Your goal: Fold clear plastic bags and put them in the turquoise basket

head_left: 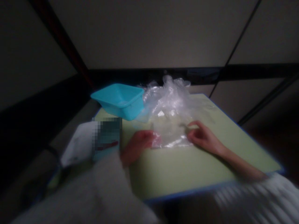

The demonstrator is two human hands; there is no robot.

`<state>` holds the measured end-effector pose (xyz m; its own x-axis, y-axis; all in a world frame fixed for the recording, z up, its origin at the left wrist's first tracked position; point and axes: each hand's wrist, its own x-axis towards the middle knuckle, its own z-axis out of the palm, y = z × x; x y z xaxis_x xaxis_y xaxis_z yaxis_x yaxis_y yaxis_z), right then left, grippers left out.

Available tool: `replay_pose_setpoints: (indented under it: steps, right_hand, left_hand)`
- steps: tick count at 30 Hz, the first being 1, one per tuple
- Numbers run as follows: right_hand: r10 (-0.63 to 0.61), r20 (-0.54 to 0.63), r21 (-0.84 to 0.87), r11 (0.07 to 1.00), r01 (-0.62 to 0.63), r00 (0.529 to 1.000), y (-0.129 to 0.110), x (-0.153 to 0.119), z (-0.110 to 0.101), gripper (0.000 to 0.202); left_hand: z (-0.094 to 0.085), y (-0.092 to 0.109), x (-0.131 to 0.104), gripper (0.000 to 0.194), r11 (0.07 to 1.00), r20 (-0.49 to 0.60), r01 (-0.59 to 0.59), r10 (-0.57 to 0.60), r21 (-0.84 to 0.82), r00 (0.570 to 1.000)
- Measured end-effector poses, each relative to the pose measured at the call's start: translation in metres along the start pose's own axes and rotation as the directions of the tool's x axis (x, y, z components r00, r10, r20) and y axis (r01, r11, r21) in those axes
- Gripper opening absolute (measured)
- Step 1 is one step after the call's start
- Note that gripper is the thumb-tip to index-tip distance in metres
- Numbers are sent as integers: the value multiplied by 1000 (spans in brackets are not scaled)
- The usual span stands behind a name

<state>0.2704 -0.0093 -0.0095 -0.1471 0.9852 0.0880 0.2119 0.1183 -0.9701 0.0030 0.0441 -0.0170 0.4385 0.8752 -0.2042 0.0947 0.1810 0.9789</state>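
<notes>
Table (173, 172): pale green
Left hand (140, 141): pinching bag (171, 102) corner
Right hand (205, 140): curled at bag edge, hold unclear
Bag step: seemingly straightening; next needs steady edges

Two hands: left grip (139, 141), right grip (203, 137). Between and beyond them, clear plastic (171, 107), bag count unclear. Beyond the left grip, one turquoise tub (132, 110). Beneath, one worktop (175, 174).

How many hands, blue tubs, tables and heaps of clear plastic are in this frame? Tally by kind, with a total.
Left hand and right hand: 2
Blue tub: 1
Table: 1
Heap of clear plastic: 1 (its number of separate pieces can't be told)
Total: 5
</notes>
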Motion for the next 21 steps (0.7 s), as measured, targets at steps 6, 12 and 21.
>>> replay_pose_setpoints:
  steps: [6, 12, 21]
  right_hand:
    - [13, -6, -38, 999, -13, 1000, 0, 0, 0, 38]
    - [-4, -23, -70, 998, 2, 1000, 2, 0, -1, 34]
    - [-28, 14, -87, 996, 29, 1000, 3, -3, -4, 42]
  left_hand:
    - [1, 0, 2, 52, 995, -159, -60, 72, 78, 985]
    - [4, 3, 1, 55, 977, -243, -107, 151, 184, 958]
    - [11, 13, -11, 72, 970, -221, -58, 112, 237, 969]
